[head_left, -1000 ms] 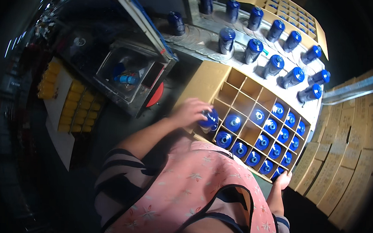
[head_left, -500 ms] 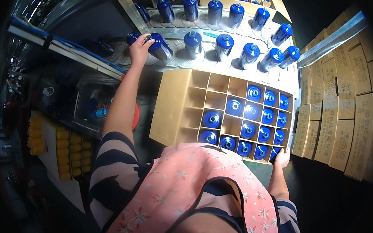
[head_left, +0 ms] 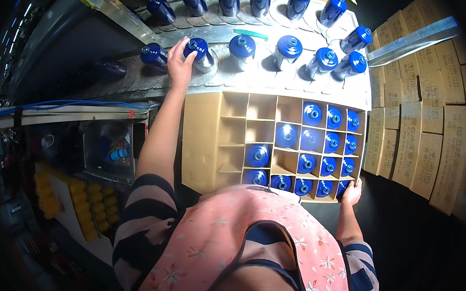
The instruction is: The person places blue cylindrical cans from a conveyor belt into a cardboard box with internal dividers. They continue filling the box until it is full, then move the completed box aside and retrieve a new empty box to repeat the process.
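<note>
My left hand [head_left: 180, 66] reaches to the conveyor. Its thumb and fingers curve round the left side of a blue bottle's [head_left: 199, 50] shoulder; the bottle stands upright on the belt. Another blue bottle [head_left: 154, 56] stands just left of that hand. In front of my body lies an open cardboard carton [head_left: 201, 138] with dividers. Blue bottles [head_left: 306, 163] fill most cells on its right side, while several cells toward the left hold none. My right hand [head_left: 353, 193] grips the carton's near right corner, its fingertips partly hidden.
Blue bottles [head_left: 260, 1] stand in two rows on the conveyor [head_left: 227, 80], curving round at the right. A green strip [head_left: 250, 35] lies between the rows. Stacked cartons [head_left: 429, 127] line the right side, beside a metal rail [head_left: 418, 40]. Yellow bottles [head_left: 92, 206] are at lower left.
My left hand has shifted from the gap between two bottles to the left side of one bottle's shoulder. The view has shifted slightly. My right hand stays at the carton's corner.
</note>
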The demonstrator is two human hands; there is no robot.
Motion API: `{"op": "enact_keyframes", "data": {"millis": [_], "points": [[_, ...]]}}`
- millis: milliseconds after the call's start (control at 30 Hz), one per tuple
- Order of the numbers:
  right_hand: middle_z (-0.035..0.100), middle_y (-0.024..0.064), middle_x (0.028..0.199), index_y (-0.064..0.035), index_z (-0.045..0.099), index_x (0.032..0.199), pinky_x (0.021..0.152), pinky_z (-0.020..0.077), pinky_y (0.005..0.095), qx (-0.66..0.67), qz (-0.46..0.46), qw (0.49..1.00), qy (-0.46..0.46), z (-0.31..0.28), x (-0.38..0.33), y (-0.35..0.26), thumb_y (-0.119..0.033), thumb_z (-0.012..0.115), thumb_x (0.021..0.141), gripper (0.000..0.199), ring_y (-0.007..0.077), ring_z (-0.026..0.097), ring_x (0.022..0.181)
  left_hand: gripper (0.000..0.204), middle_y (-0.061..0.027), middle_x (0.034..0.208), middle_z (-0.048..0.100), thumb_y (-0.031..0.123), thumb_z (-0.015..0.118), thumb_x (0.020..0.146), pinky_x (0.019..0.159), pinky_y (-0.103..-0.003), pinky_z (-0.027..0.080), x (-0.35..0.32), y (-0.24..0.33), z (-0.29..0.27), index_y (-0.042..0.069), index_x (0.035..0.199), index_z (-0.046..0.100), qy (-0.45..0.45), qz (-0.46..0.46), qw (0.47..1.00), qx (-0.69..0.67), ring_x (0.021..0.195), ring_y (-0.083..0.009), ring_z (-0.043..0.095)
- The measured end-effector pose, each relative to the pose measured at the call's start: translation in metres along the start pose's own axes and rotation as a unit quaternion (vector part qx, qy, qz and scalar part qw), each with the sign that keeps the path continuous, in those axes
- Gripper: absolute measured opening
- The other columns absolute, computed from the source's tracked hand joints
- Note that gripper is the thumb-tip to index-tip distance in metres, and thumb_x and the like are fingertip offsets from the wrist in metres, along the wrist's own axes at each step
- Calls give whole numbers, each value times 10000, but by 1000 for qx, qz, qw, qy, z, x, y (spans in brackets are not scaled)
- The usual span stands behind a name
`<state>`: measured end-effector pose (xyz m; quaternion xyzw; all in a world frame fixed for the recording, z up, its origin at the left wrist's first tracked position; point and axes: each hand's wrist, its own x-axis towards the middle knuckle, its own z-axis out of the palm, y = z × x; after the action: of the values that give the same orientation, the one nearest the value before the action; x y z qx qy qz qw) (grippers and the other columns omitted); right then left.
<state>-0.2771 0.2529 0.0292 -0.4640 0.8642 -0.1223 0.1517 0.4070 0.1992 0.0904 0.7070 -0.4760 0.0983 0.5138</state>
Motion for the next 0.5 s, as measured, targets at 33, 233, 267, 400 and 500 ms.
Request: {"op": "enact_keyframes", "data": {"millis": [33, 233, 267, 400, 500], "points": [[695, 100, 1039, -227, 617, 1179, 853, 479, 415, 13, 2, 1000, -8, 0, 1, 0, -206, 562, 878, 307, 308, 647, 974, 324, -97, 1195, 656, 19, 701, 798, 979, -323, 429, -17, 16, -8, 74, 1116, 684, -25, -8, 1000, -5, 1120, -223, 572], [689, 110, 1043, -285, 614, 1191, 857, 487, 425, -13, 24, 1000, -2, -1, 4, 4, -317, 559, 870, 328, 327, 644, 992, 216, -78, 1013, 665, -20, 639, 870, 827, -251, 499, -155, 115, -28, 22, 1071, 705, -306, -269, 883, -232, 922, -125, 632], [690, 113, 1043, -278, 615, 1188, 863, 488, 420, -25, 22, 999, -7, -3, 4, 4, -307, 561, 870, 323, 329, 642, 998, 226, -63, 999, 640, -16, 648, 864, 802, -244, 503, -171, 125, -28, 30, 1078, 705, -337, -253, 876, -236, 892, -118, 623], [691, 105, 1051, -281, 614, 1192, 883, 487, 412, -14, 29, 999, 0, -9, 0, -2, -283, 575, 866, 328, 318, 641, 1009, 295, -74, 979, 620, -4, 682, 826, 792, -271, 495, -198, 159, 1, 96, 1101, 713, -400, -221, 855, -246, 890, -153, 609], [692, 100, 1051, -275, 617, 1188, 884, 487, 412, -18, 26, 999, 7, -12, -2, -5, -273, 576, 860, 331, 317, 641, 1009, 374, -92, 1053, 641, 87, 726, 777, 839, -345, 479, -199, 179, 40, 151, 1144, 693, -430, -38, 884, -178, 932, -222, 596]]}}
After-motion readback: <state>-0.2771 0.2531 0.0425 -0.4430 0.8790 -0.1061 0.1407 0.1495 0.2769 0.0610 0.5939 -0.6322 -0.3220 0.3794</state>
